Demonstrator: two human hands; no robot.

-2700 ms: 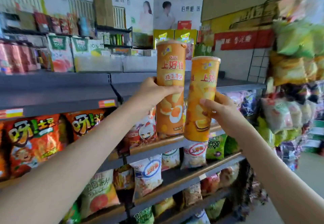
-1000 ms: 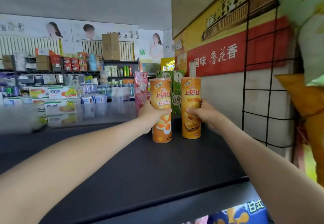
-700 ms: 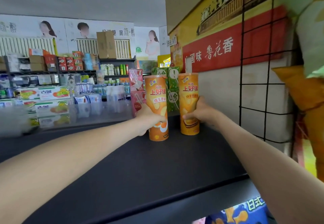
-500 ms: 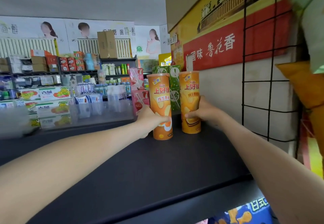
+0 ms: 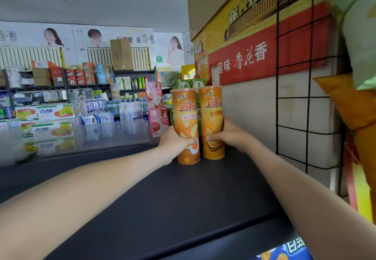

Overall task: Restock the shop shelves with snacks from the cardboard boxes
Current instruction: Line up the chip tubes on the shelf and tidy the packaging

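Two tall cylindrical snack cans with printed paper walls stand at the centre of the frame on the dark flat top shelf [image 5: 162, 198]. These are the left orange crisp tube [image 5: 185, 117] and the right orange crisp tube [image 5: 212, 115], side by side and close enough that I cannot tell whether they touch. The left hand [image 5: 173, 145] has its grip wrapped round the lower part of the left tube, thumb across the front. The right hand [image 5: 231, 135] has its grip curled round the lower part of the right tube in the same way.

The main risk is toppling. Both tubes are tall and narrow, and the left one looks slightly tilted. Letting go before its base sits flat could tip it into its neighbour or forward off the shelf. Pushing either tube further back could knock the green cartons [image 5: 181, 84] just behind them or the pink cartons [image 5: 156, 107] to their left. The right forearm also passes near the black wire grid [image 5: 293, 97] at the right of the frame and could snag on it when it draws back.

Both tubes carry their lids, so their contents are hidden. A brown cardboard box [image 5: 122, 54] in the upper middle is closed. No open supply box is in view.
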